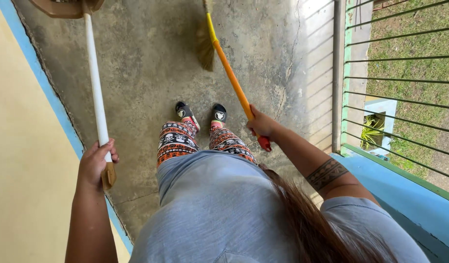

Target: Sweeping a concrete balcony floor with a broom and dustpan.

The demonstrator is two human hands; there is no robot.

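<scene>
My left hand (95,163) grips the white pole (95,83) of a long-handled brown dustpan (64,7), whose pan sits at the top left on the floor. My right hand (261,124) holds the orange and yellow handle (229,73) of a soft straw broom (205,46); the bristles rest on the concrete ahead of my feet. My black shoes (201,113) and patterned leggings show between the two handles.
A cracked grey concrete floor (146,73) runs ahead. A yellow wall with a blue base strip (44,83) lies on the left. On the right stand a blue ledge (404,195) and a metal-barred railing (390,87), with grass beyond.
</scene>
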